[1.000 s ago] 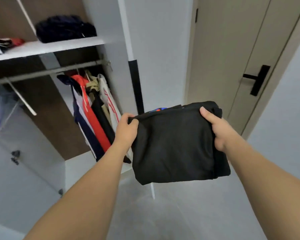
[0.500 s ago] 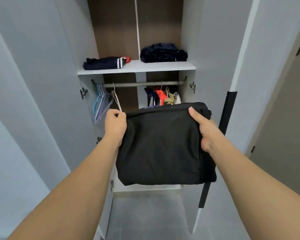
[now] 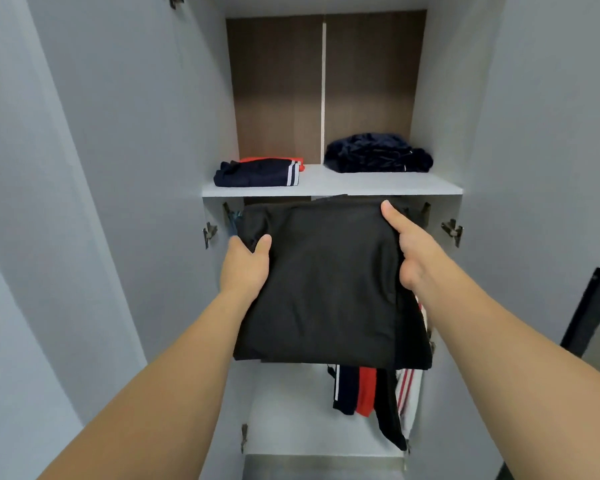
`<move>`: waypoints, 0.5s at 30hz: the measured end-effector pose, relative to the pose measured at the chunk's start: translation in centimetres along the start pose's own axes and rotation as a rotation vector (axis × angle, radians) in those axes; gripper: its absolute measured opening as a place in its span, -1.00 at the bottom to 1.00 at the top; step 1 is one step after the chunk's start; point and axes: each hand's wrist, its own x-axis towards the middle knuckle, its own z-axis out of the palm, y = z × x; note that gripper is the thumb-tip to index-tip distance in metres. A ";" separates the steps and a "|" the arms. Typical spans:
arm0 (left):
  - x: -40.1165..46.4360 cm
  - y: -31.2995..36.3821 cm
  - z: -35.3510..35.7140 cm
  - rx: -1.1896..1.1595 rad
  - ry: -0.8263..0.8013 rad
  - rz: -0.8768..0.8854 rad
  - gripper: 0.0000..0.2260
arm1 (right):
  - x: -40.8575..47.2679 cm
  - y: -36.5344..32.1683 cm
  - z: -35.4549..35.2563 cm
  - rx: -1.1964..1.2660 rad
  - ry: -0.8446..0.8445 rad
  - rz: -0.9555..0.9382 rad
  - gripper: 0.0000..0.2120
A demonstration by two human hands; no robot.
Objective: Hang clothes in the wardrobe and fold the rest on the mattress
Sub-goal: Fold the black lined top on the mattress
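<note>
Both hands, left hand (image 3: 246,268) and right hand (image 3: 413,251), grip a folded black garment (image 3: 326,289) by its sides, just below the wardrobe shelf (image 3: 333,187) ahead.

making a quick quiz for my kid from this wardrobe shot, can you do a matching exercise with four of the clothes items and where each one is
Things
1. folded black garment
2. navy folded garment with white stripes
3. crumpled dark navy garment
4. hanging clothes

Places
A. right side of the shelf
B. below the shelf, partly hidden behind the held item
C. held between left hand and right hand
D. left side of the shelf

Pairs: 1-C, 2-D, 3-A, 4-B
</note>
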 end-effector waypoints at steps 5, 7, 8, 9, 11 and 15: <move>8.6 5.2 2.9 0.129 0.113 0.185 -0.67 | 6.2 -6.4 3.1 -0.059 0.004 -0.076 -0.48; 12.3 7.9 4.7 0.100 0.117 0.231 -0.65 | 8.8 -9.7 3.6 -0.108 -0.004 -0.119 -0.61; 13.9 9.3 5.6 0.090 0.132 0.242 -0.63 | 10.1 -11.2 3.6 -0.118 -0.021 -0.136 -0.68; 15.4 10.7 6.5 0.083 0.145 0.244 -0.61 | 11.4 -12.8 3.7 -0.116 -0.043 -0.151 -0.72; 18.4 13.5 8.2 0.054 0.156 0.255 -0.61 | 13.9 -16.1 3.9 -0.111 -0.070 -0.188 -0.74; 24.4 19.4 11.1 -0.048 0.158 0.252 -0.61 | 19.4 -22.3 5.5 -0.155 -0.051 -0.281 -0.70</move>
